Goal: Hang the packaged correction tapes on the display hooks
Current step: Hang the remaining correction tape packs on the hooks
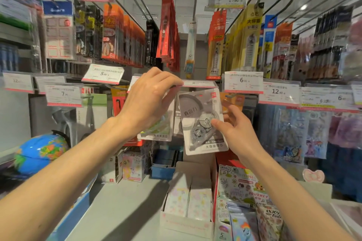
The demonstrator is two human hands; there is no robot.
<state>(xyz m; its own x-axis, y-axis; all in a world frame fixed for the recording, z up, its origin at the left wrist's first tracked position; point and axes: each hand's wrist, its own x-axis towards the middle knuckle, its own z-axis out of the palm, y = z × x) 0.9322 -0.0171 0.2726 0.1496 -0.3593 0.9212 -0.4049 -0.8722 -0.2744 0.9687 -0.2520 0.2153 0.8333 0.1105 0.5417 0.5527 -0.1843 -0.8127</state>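
Observation:
A grey packaged correction tape (201, 121) hangs tilted in the middle of the view, just below a display hook with a price label (199, 83). My right hand (235, 129) pinches its right edge between thumb and fingers. My left hand (150, 100) reaches up to the label's left end, fingertips gripping it. Behind the left hand another packaged correction tape (158, 131) with green print hangs on the display; its top is hidden by the hand.
Rows of hooks with pen refills and price tags (243, 82) fill the wall above. A globe (42, 152) sits at the left. A white box of cards (188, 201) and sticker packs (241, 188) stand on the counter below my arms.

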